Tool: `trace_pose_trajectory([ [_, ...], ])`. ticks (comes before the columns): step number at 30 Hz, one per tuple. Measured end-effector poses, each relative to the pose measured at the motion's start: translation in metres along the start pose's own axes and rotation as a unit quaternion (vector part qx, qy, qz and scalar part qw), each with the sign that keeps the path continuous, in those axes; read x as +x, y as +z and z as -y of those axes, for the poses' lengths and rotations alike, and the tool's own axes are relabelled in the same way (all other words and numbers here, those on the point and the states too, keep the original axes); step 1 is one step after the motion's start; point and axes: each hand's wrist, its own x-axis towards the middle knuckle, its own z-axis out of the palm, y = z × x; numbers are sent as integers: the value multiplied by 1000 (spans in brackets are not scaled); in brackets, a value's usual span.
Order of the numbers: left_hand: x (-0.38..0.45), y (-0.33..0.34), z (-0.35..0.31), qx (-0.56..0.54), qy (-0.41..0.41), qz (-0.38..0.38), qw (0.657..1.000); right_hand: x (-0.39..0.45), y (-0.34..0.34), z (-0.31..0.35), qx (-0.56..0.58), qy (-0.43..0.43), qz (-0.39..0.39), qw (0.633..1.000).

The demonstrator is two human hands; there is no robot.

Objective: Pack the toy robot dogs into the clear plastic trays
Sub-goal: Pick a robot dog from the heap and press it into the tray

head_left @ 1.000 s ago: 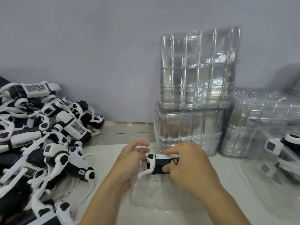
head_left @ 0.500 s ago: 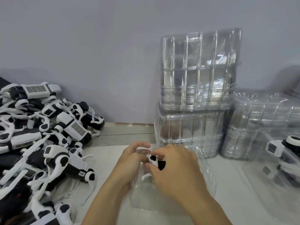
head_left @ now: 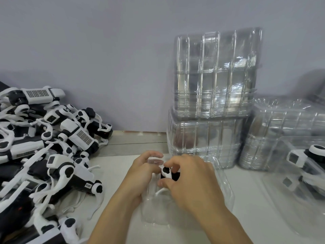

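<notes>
While the pile [head_left: 44,155] of loose black-and-white dogs lies heaped at the far left of the table [head_left: 123,147], well apart from the work, the packing itself happens at the centre. Next to the right comes the left hand [head_left: 140,175], fingers curled against the near-left wall of the open tray [head_left: 225,196], apparently steadying it; whether it truly pinches the plastic or only presses on it I cannot tell, since the clear wall barely shows. Just right of it, touching or nearly so, the right hand [head_left: 190,180] grips the dog [head_left: 169,172], thumb below and fingers curled over the top, so only one white-and-black end and a thin white leg curving down show.

That is the relation that matters: the dog sits directly under the right hand's fingers and above the tray's far-left part, its visible end pointing towards the left hand. Its long axis seems to run left to right, under the right palm, though most of the body is hidden. Judging from this, the dog is going down into the tray's cavity, and the right hand is the one to seat it, with the left holding the tray still.

Further right stand stacked empty trays [head_left: 214,85] against the wall, and at the far right a packed tray [head_left: 299,173] already holds a dog.
</notes>
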Motion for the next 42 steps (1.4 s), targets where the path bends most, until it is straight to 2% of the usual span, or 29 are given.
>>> trace_pose_trajectory([
  [6, -2, 1, -2, -1, -2, -1, 1000, 0, -2, 0, -7, -38, 11, 999],
  [10, -1, 0, -2, -7, -2, 1, 1000, 3, -5, -4, -28, -64, 49, 996],
  [17, -8, 5, -6, -6, 3, 3, 1000, 3, -5, -3, -22, -46, 36, 998],
  [24, -9, -2, -4, -15, 3, 49, 999, 4, -9, -6, -4, -45, 32, 998],
  [29, -8, -3, -4, 14, 17, 29, 999, 8, -21, -17, 23, -44, 49, 998],
  [34, -5, -1, -4, 24, 27, 7, 999, 14, -57, -39, 54, 24, 19, 998],
  [42, -4, -1, -3, 31, 31, 5, 999, 10, -88, -54, 13, 82, 115, 990],
])
